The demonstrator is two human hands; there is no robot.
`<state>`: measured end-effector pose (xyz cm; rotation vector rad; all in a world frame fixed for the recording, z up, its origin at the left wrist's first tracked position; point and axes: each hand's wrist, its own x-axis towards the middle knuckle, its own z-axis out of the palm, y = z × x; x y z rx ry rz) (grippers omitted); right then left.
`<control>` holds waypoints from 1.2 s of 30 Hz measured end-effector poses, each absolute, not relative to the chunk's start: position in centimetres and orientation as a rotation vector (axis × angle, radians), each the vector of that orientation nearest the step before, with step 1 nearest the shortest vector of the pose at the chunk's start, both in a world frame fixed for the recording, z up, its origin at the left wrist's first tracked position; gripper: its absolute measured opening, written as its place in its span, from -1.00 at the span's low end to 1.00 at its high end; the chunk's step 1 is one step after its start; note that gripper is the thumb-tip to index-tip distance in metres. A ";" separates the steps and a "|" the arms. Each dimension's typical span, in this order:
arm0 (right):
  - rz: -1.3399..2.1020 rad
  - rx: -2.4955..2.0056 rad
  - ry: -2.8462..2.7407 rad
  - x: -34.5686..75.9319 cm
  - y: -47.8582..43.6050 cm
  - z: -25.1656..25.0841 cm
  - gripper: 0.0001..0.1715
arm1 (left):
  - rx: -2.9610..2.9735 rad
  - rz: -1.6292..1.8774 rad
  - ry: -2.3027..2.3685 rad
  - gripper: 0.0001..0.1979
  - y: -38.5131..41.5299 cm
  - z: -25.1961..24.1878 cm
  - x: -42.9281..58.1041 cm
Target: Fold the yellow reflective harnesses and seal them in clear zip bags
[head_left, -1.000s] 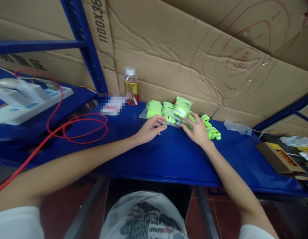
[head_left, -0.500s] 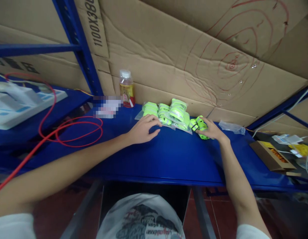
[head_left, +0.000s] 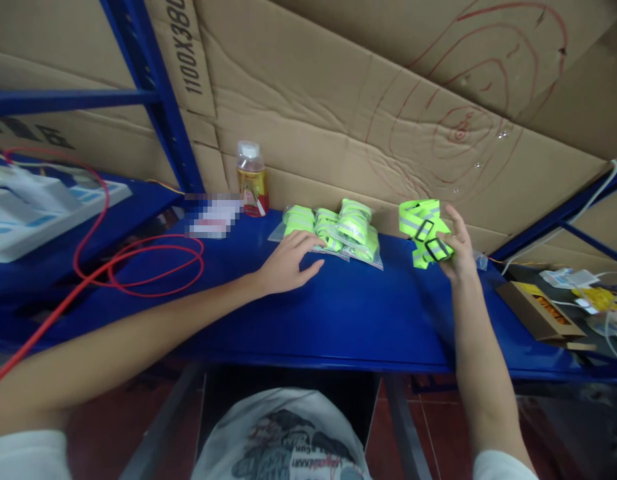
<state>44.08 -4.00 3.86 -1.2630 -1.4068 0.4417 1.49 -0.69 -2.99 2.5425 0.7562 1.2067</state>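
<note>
My right hand (head_left: 458, 245) grips a loosely folded neon-yellow reflective strap (head_left: 419, 223) with black buckles, lifted above the blue table (head_left: 338, 320). Its thumb and fingers press on the strap near one buckle. My left hand (head_left: 290, 261) has its fingers stretched out and holds nothing. It hovers or rests just in front of the bagged straps; contact is hard to make out. Those neon-yellow straps lie in clear plastic bags: one bag (head_left: 298, 218) at the left, another (head_left: 355, 223) stacked at the right of the group.
A clear bottle (head_left: 252, 183) with a yellow-red label stands against the cardboard wall (head_left: 298, 113). Red cable (head_left: 153, 247) loops over the table's left side, near a white power strip (head_left: 108, 197). An open cardboard box (head_left: 538, 313) sits at the right. A clear plastic bag (head_left: 481, 261) lies behind my right hand.
My right hand has picked up the loose strap from the table and turned it upright, moving up and slightly right. My left hand has stayed nearly in place, its fingers a little flatter.
</note>
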 end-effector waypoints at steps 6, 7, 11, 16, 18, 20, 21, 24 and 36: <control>0.853 -1.085 -1.788 34.5 -5.5 1.4 0.03 | 2.233 1.049 0.525 0.13 -2.2 -4.2 2.6; 0.865 -1.078 -1.861 33.0 -5.6 0.7 -0.05 | 2.194 1.026 0.533 0.14 -2.3 -4.4 2.7; 0.618 -1.105 -2.114 29.6 -6.4 -1.2 -0.11 | 2.198 0.991 0.591 -0.11 -2.4 -4.6 2.7; 0.470 -1.264 -2.205 28.8 -6.9 -1.3 -0.07 | 2.485 1.010 0.629 -0.40 -2.3 -3.7 2.1; 0.519 -1.318 -2.166 29.1 -6.7 -1.2 -0.20 | 2.513 1.067 0.641 -0.71 -1.9 -3.3 1.9; 0.625 -1.313 -2.096 29.7 -6.5 -0.9 -0.41 | 2.425 1.204 0.672 -0.77 -1.3 -2.8 1.7; 0.686 -1.293 -2.049 30.2 -6.3 -0.7 -0.50 | 2.329 1.282 0.710 -0.75 -0.9 -2.5 1.6; 0.752 -1.225 -1.888 31.7 -5.7 0.1 -0.55 | 1.913 1.426 0.831 -0.61 0.3 -1.3 1.1; -0.078 -1.379 -2.040 36.1 -6.4 3.0 -0.55 | 1.525 1.463 0.817 -0.53 1.9 1.6 -0.3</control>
